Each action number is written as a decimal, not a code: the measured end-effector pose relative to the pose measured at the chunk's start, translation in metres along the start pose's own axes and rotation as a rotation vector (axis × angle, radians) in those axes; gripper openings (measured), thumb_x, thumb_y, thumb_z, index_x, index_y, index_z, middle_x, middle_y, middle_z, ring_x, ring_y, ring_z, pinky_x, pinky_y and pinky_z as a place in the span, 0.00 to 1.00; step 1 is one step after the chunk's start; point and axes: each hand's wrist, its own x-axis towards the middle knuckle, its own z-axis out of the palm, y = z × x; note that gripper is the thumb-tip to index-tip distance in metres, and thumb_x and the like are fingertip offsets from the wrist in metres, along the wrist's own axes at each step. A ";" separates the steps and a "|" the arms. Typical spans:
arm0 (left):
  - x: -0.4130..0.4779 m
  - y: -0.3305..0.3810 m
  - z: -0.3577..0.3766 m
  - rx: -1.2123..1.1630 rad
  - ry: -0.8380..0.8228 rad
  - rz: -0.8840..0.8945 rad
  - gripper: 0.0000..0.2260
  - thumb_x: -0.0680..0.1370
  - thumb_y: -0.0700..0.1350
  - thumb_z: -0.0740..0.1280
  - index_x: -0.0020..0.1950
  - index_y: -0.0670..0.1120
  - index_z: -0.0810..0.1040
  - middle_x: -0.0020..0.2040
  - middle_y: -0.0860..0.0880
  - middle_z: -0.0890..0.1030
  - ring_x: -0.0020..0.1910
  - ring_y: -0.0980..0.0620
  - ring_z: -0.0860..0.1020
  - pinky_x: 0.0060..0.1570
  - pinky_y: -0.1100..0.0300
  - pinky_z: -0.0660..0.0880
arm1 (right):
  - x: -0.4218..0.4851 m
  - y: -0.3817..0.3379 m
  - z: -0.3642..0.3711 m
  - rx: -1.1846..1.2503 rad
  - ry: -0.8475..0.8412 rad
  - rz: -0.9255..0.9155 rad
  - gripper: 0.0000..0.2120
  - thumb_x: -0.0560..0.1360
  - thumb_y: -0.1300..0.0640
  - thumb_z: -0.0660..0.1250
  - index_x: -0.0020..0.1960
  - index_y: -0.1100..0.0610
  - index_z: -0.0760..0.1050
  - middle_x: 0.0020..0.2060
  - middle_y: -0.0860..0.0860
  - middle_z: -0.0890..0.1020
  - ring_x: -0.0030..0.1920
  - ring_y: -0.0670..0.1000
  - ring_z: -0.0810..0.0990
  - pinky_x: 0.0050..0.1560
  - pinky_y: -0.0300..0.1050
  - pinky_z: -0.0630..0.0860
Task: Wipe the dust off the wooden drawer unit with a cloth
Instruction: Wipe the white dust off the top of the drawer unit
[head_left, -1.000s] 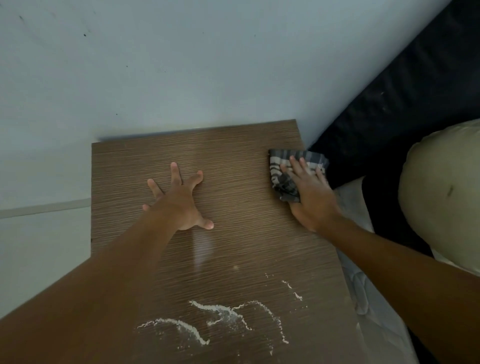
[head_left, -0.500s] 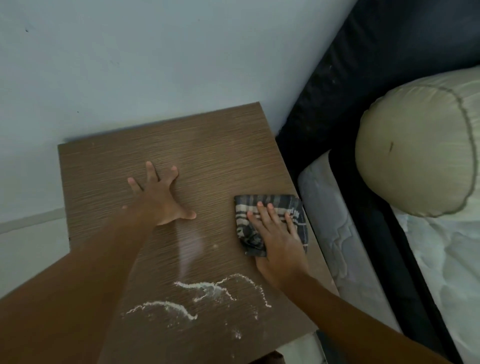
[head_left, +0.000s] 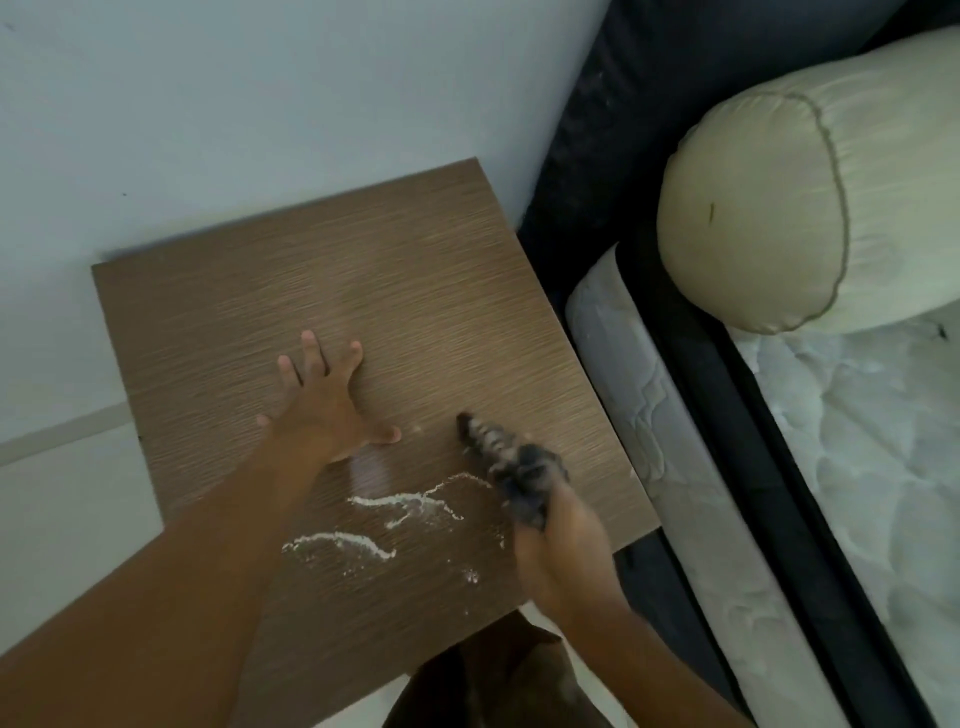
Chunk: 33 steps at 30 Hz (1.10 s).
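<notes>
Right hand (head_left: 563, 551), blurred, grips the bunched cloth (head_left: 511, 467) at the near right of the drawer unit (head_left: 363, 260) top; white dust (head_left: 363, 543) streaks lie unwiped beside it; left hand (head_left: 327, 410) rests spread flat mid-top; far half appears clean; wiping judged partly done.

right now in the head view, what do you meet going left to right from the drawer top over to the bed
left hand → cloth → bolster pillow
</notes>
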 end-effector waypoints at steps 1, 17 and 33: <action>-0.002 0.001 0.001 0.005 0.002 -0.003 0.53 0.66 0.60 0.77 0.78 0.61 0.43 0.77 0.51 0.28 0.76 0.43 0.31 0.68 0.27 0.49 | -0.002 -0.004 -0.010 0.077 0.084 0.063 0.15 0.79 0.57 0.60 0.66 0.49 0.70 0.49 0.42 0.79 0.49 0.45 0.79 0.52 0.49 0.79; -0.012 -0.008 0.018 0.042 0.026 0.039 0.48 0.68 0.61 0.74 0.79 0.61 0.46 0.77 0.51 0.29 0.77 0.46 0.33 0.66 0.26 0.50 | 0.026 0.076 0.038 -0.402 0.335 -0.080 0.33 0.73 0.49 0.54 0.76 0.56 0.59 0.78 0.54 0.55 0.78 0.51 0.47 0.76 0.59 0.44; -0.013 -0.016 0.001 0.110 -0.047 0.093 0.42 0.74 0.50 0.74 0.79 0.59 0.49 0.78 0.49 0.32 0.78 0.44 0.37 0.75 0.41 0.50 | -0.023 0.000 0.140 -0.258 0.158 -0.113 0.33 0.74 0.46 0.49 0.79 0.48 0.50 0.78 0.47 0.44 0.76 0.46 0.34 0.75 0.54 0.33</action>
